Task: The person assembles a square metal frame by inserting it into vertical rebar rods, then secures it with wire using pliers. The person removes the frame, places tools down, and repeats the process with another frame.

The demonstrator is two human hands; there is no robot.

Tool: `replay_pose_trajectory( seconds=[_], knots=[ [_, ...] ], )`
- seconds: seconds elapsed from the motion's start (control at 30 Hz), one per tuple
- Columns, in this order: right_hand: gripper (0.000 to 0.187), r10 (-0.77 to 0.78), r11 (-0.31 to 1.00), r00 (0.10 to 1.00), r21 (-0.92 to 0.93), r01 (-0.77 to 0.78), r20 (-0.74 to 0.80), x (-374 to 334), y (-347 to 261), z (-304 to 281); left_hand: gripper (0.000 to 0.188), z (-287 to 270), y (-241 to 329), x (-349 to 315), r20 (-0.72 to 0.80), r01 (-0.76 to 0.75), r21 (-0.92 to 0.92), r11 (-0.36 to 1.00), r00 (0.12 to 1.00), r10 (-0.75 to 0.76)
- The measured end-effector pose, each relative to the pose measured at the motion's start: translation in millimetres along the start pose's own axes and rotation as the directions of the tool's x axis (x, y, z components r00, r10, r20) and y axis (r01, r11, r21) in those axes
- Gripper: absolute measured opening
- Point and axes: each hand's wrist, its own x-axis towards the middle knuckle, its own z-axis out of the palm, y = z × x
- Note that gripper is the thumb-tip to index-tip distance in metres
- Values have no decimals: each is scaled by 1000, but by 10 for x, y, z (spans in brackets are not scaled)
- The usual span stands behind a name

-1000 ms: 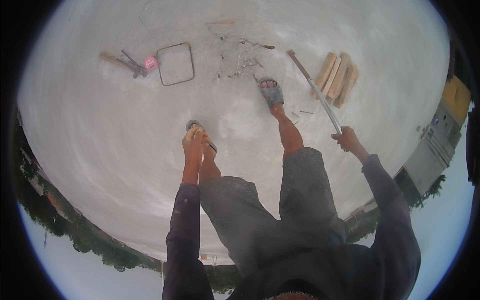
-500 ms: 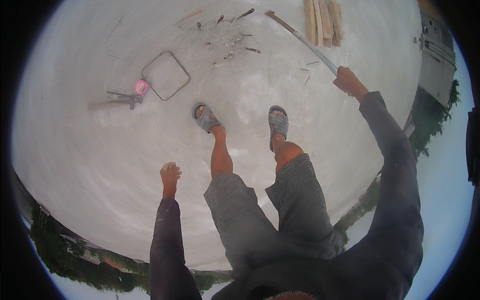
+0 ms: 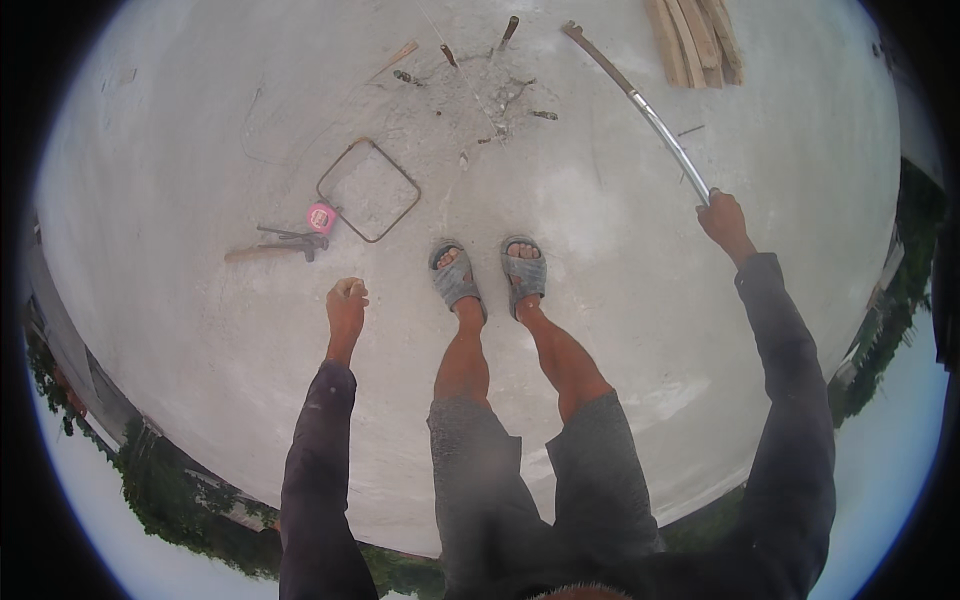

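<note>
My right hand (image 3: 725,222) is closed around the silver end of a long metal bar (image 3: 655,120). The bar's far half is rusty brown and ends in a notched head; it slants up and to the left above the concrete. On the other side, my left hand (image 3: 346,305) hangs with its fingers curled in, and nothing shows in them. Nearest to it on the floor lie a hammer (image 3: 268,252) with a wooden handle, dark pincers (image 3: 285,234) across it and a pink tape measure (image 3: 321,218). The tape touches a square frame of bent metal rod (image 3: 412,205).
Several dark rod stubs (image 3: 510,30) stick up from the concrete floor (image 3: 580,190) ahead, with rubble among them. A thin wood piece (image 3: 400,55) lies to their left, wooden boards (image 3: 700,45) at far right. My sandalled feet (image 3: 457,272) stand side by side.
My right foot has come in beside the left one. The view has shifted, so the tools and frame appear lower and further right. The bar stays in my right hand.
</note>
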Motion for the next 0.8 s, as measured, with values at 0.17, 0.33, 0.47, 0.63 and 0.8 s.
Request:
replay_pose_trajectory(
  seconds=[0.17,0.33,0.47,0.63,0.8],
  knots=[
    [32,56,994,996,94,-49,-67,281,268,1157,36,521,-742,1242,-381,319,-235,918,839,-388],
    [34,109,974,985,211,-79,-135,574,178,2011,37,718,-1220,1858,-495,249,-361,899,766,-411],
    [43,147,937,956,345,-53,-253,707,49,2507,34,809,-1041,1871,-496,85,-545,834,769,-402],
    [47,138,912,911,408,35,-388,736,109,2750,26,855,-660,1853,-385,-40,-741,670,843,-376],
    [41,149,948,923,316,-32,-354,592,-72,2284,19,653,-153,1373,-255,-193,-912,362,958,-133]
  ],
)
